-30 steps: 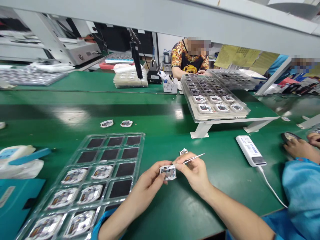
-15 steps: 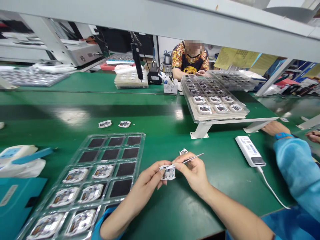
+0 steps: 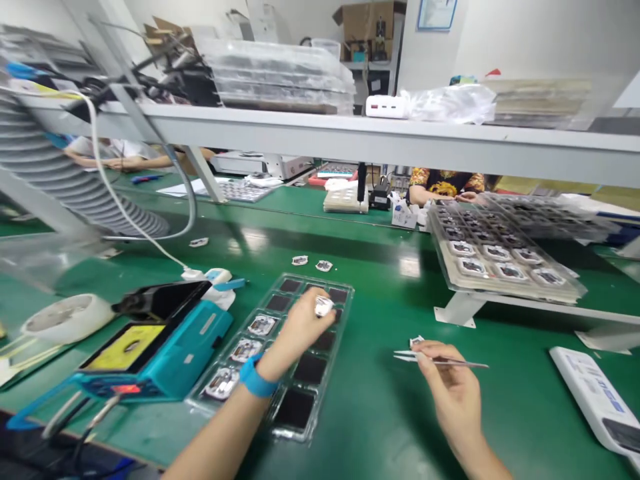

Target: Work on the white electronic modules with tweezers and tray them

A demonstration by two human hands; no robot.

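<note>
tweezers (image 3: 453, 363) in right hand (image 3: 447, 377)

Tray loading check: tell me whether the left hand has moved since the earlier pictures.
Yes. Judged against the clear plastic tray, the left hand has moved from off the tray's right edge to above its far cells.

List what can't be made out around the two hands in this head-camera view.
Head view:
The small white part in the left hand: fingers cover most of it, and it is too small to read.
The clear plastic tray: the left hand hides some cells, so their contents cannot be told.
The tweezers in the right hand: the tips are too thin to show any grip.
</note>
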